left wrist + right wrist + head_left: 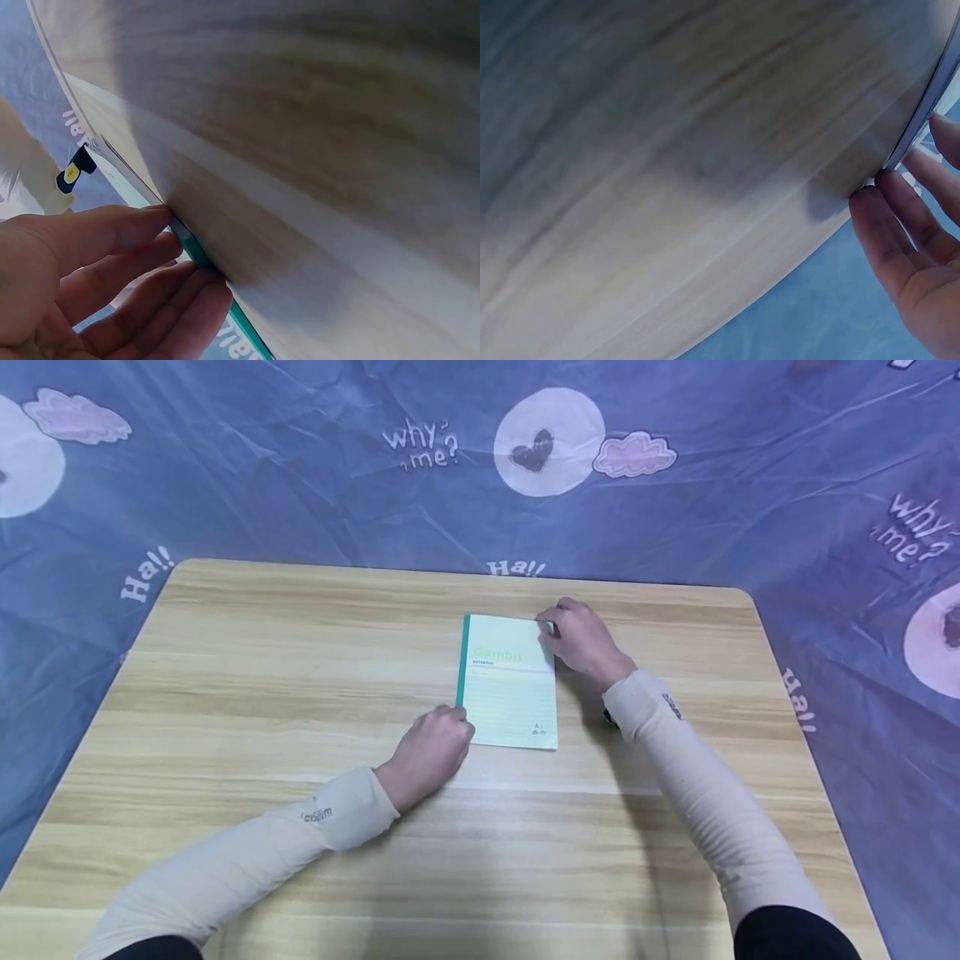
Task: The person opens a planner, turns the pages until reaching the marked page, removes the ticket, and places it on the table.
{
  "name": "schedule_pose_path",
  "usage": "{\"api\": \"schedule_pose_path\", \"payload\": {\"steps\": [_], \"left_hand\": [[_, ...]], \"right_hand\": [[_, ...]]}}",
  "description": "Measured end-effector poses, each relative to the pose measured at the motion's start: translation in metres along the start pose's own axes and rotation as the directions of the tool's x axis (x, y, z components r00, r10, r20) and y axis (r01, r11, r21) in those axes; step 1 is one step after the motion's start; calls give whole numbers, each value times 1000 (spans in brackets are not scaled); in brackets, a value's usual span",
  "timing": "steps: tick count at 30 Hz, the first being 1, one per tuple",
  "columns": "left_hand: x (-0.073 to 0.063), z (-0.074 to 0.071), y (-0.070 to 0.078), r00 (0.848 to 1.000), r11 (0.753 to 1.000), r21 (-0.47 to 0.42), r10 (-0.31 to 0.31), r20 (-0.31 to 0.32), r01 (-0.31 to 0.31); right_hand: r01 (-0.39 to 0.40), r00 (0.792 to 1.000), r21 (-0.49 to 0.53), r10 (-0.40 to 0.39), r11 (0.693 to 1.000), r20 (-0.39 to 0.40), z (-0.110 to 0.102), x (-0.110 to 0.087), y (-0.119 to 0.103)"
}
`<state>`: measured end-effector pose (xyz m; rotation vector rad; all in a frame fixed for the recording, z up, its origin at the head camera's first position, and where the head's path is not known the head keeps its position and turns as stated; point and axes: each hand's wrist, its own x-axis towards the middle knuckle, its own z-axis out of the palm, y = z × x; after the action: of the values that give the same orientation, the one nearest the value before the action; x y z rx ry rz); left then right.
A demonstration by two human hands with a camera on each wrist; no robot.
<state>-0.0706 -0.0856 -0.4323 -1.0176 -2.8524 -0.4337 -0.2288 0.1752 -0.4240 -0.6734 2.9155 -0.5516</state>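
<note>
A pale green notebook [510, 693] with a darker green spine lies on the wooden table, its cover facing up and printed "Gambit". At its lower left corner, my left hand [431, 752] holds the notebook between thumb and bent fingers. The left wrist view shows that thumb and fingertips right at the green spine [196, 251]. Diagonally opposite, my right hand [581, 639] grips the upper right corner. Seen from the right wrist, the thumb and fingers of the right hand [915, 232] meet around the notebook's page edge [922, 109].
The light wooden table [262, 652] has rounded far corners. Behind and beside it hangs a blue cloth [315, 510] printed with clouds, circles and white words. Pale sleeves [697, 793] cover both forearms, and a dark band shows at the right wrist.
</note>
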Motion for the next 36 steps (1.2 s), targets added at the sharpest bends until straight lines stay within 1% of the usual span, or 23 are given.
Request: {"api": "schedule_pose_path", "payload": {"steps": [4,7,14,18,21,24,25,27,28,30,31,33,34,36], "left_hand": [[0,0,0,1000,1000,-16,-10,0,10],[0,-1,0,1000,999,-32,-20,4,20],[1,0,-1,1000,998,-55,-27,10,27],[0,0,-2,998,994,-95,-58,31,61],[-1,0,-1,994,988,-116,-96,50,101],[-1,-3,2,990,983,-127,-128,51,134],[0,-5,3,990,982,-127,-137,45,142],[2,-9,7,989,979,-141,-150,13,150],[3,-11,9,988,977,-148,-154,-15,151],[7,-15,15,983,975,-176,-157,-91,139],[9,-18,18,979,973,-198,-151,-139,122],[13,-20,24,964,973,-221,-120,-238,66],[15,-21,27,954,974,-223,-97,-285,33],[20,-21,32,932,977,-210,-55,-357,-23]], "right_hand": [[-22,1000,0,22,1000,5,-2,0,1],[-35,999,27,36,999,-15,-3,1,2],[-47,995,131,58,990,-79,-8,5,0],[-55,990,184,77,981,-116,-13,8,-3],[-92,984,251,127,964,-124,-17,9,-6],[-136,974,344,189,929,-126,-21,9,-11],[-139,971,377,201,916,-131,-23,9,-13],[-136,966,446,218,885,-139,-27,10,-17],[-127,964,479,221,868,-146,-29,10,-19],[-102,962,550,224,829,-159,-32,12,-24],[-87,960,583,224,807,-166,-34,12,-26],[-55,959,642,220,765,-179,-36,14,-32],[-41,959,666,217,745,-184,-37,14,-35],[-19,958,702,214,712,-192,-39,15,-40]]}}
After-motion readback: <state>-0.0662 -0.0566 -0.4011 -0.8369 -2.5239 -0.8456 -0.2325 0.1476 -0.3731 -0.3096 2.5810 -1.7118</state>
